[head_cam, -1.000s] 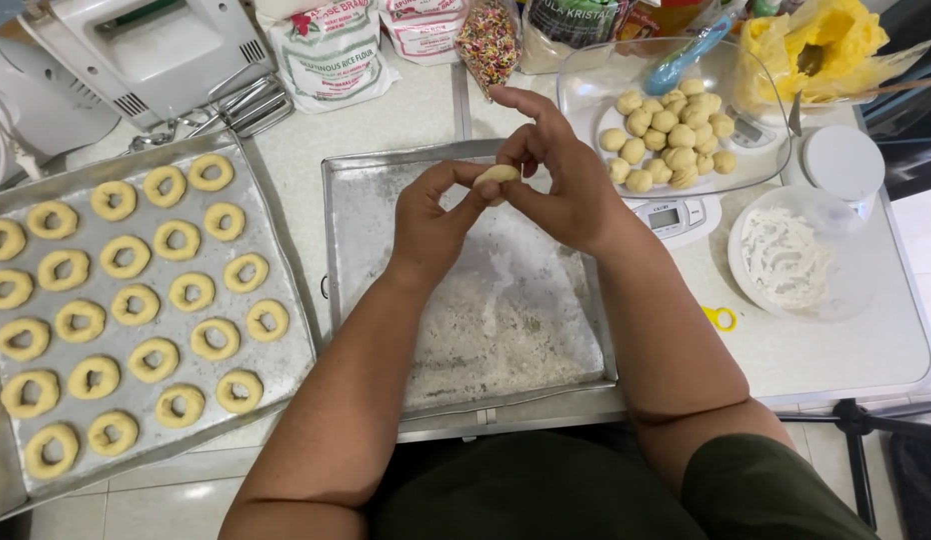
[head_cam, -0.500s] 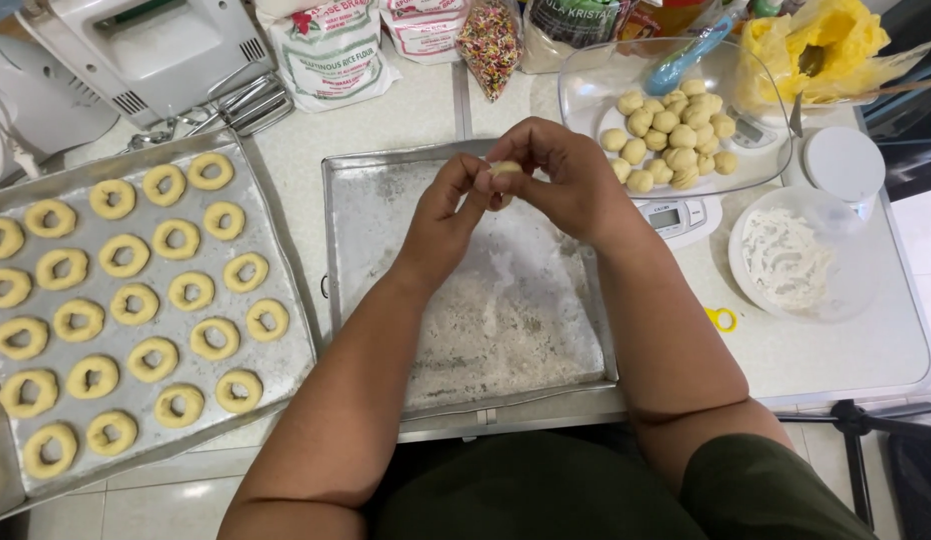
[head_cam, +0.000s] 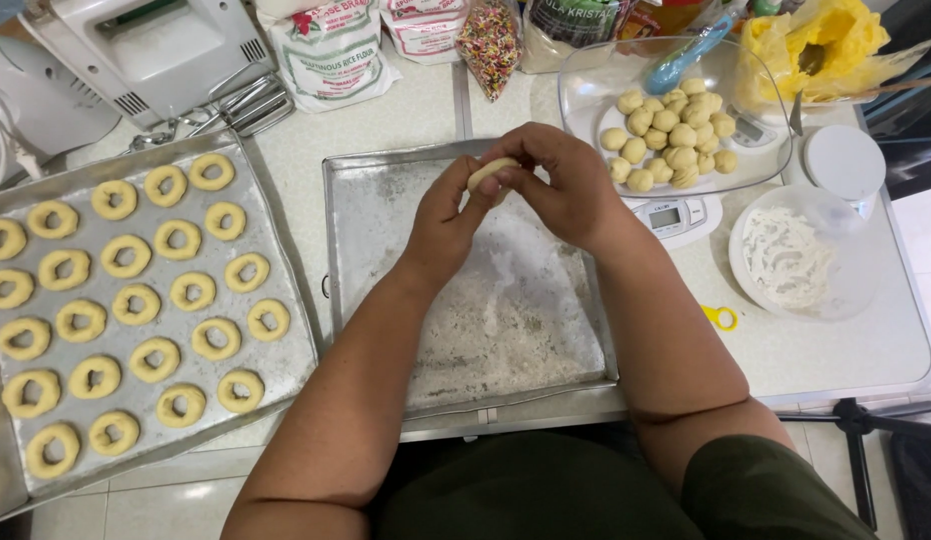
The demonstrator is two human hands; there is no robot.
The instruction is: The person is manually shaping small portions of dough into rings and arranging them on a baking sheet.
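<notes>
Left hand [head_cam: 448, 212], right hand [head_cam: 558, 182] pinch dough piece [head_cam: 489, 172] (over floured tray [head_cam: 366, 210]).

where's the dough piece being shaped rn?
Head view, upper centre: the dough piece is pinched between the left hand and right hand, held above the floured tray, left of the glass bowl of dough balls.

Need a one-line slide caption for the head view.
Both hands, left hand and right hand, pinch a dough piece above a floured tray, beside a tray of dough rings.
</notes>
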